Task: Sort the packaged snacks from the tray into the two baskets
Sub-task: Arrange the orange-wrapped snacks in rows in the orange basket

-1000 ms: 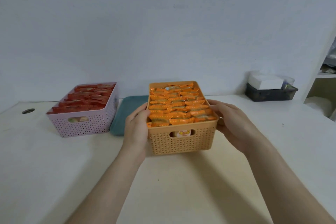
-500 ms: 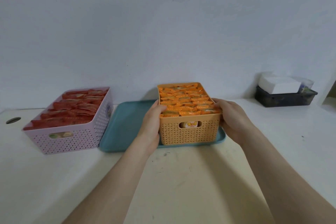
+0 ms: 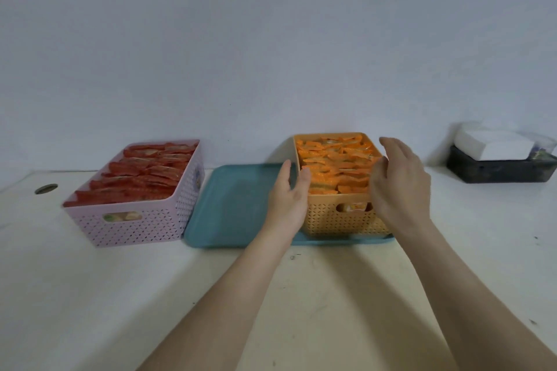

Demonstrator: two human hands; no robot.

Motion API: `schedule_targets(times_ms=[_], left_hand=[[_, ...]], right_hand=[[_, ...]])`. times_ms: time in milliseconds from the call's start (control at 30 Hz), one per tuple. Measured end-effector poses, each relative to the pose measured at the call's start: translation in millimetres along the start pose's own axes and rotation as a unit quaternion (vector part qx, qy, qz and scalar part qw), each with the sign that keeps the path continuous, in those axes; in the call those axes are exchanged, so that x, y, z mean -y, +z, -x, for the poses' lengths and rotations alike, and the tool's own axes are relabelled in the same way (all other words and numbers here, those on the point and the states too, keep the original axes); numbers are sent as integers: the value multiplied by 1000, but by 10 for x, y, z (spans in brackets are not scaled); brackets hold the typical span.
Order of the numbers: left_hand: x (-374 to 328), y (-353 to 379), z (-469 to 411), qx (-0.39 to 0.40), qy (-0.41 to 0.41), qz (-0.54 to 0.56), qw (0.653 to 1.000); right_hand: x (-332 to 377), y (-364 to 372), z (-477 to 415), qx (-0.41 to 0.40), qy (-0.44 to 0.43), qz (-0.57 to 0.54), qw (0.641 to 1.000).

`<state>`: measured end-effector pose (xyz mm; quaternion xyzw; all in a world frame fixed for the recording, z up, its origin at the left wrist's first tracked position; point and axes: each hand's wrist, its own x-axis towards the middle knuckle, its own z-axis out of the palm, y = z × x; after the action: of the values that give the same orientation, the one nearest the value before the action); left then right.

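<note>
Sorting looks finished

An orange lattice-walled plastic basket, packed with glossy orange snack packets, stands on the right of the smooth teal plastic tray. The left hand and right hand flank it, open and gripping nothing, perhaps to square it. A pink lattice basket of red packets sits left.

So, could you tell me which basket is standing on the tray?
The orange basket, on the tray's right end; the pink basket sits on the table beside it.
</note>
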<state>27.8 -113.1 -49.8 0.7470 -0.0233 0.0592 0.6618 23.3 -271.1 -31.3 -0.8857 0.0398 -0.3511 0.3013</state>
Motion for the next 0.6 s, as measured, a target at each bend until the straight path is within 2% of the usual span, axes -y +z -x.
schedule_targets(times_ms=[67,167,233,333,400,467,533,600], left_hand=[[-47,-228,74,-53,64,-71,994],[-111,-706,190,-151,142,-132,969],[-130,-1128,236,-227,162,-173,945],[-77,-1764,269,-317,158,-201,913],[-10,-2120,264,-388,143,-203,888],[99,-2421,242,-443,88,-215,866],[262,-2678,183,-424,-18,-132,896],[397,-2788,151,-349,-110,1,930]], right_hand=[[311,-20,32,23,-70,-27,997],[839,76,161,118,-135,-100,979],[1196,263,283,219,-109,-173,954],[1631,584,487,360,-12,-246,900],[1839,757,613,422,62,-274,862],[1995,923,690,457,110,-284,836],[2100,1106,737,468,130,-286,826],[2171,1256,761,464,144,-281,828]])
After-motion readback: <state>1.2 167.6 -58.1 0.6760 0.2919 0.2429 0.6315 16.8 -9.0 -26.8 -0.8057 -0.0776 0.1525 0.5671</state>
